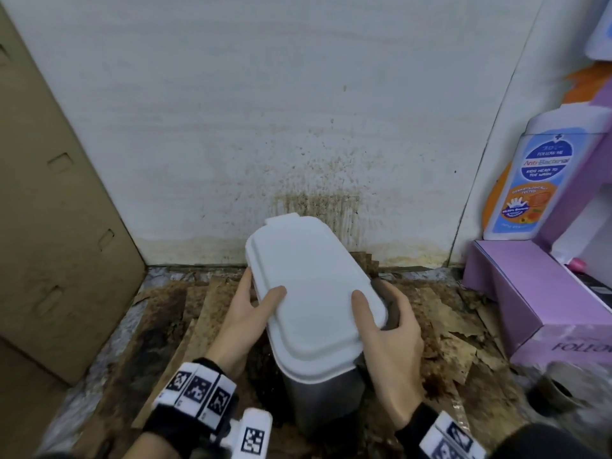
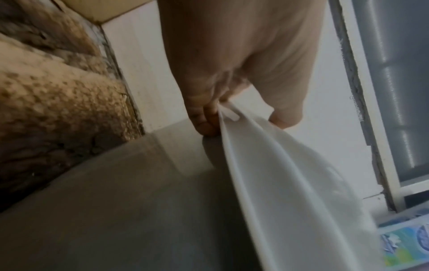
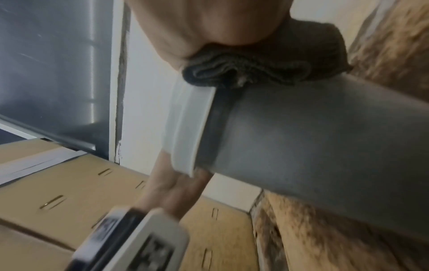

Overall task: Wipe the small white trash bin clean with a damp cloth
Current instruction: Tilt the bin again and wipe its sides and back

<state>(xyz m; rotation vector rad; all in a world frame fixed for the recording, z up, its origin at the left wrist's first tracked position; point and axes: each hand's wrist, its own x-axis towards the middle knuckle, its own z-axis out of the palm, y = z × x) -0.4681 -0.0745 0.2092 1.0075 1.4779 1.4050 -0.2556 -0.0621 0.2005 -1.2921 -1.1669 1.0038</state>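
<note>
A small trash bin with a white lid [image 1: 311, 286] and a grey body [image 1: 324, 399] stands on the floor near the wall. My left hand [image 1: 251, 303] grips the lid's left edge, thumb on top and fingers down the side; the left wrist view shows those fingers [image 2: 206, 121] at the lid rim [image 2: 290, 183]. My right hand [image 1: 385, 326] grips the right edge, thumb on the lid. It holds a dark grey cloth [image 1: 392, 304] against the bin's side. In the right wrist view the cloth [image 3: 255, 69] is bunched under the palm against the grey body [image 3: 325, 137].
A tall cardboard box [image 1: 49, 210] stands at the left. A purple box [image 1: 530, 299] and a wash bottle [image 1: 530, 180] stand at the right. The white wall [image 1: 314, 180] behind is brown-spattered. Torn, stained brown sheets [image 1: 165, 326] cover the floor. A small dark pot [image 1: 556, 389] sits lower right.
</note>
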